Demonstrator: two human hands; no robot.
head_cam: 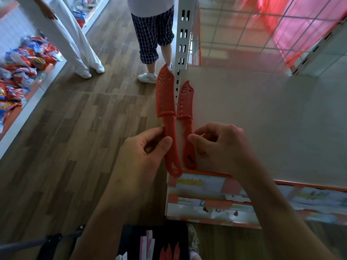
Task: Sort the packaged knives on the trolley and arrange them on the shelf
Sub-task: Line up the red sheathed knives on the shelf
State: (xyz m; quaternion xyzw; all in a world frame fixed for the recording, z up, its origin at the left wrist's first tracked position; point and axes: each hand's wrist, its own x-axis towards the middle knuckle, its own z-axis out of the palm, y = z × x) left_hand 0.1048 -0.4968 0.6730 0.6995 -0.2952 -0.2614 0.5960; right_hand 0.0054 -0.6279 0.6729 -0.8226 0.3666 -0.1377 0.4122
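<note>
Two red sheathed knives held side by side at the shelf's left edge

On the far left, red and blue snack packets (24, 66) lie in a heap, and two people stand on the wood-plank floor (65, 147). The left hand (142, 152) pinches the handle of a red plastic knife in a perforated red sheath (165, 94) between its thumb and curled fingers, tip pointing away, over the floor. Just beside it, the right hand (221, 145) curls its thumb and fingers round the handle of a second red sheathed knife (185, 102), above the front left corner of the beige shelf board (262, 119). Below, more red knives (169, 252) stand in the black trolley (131, 241).
</note>
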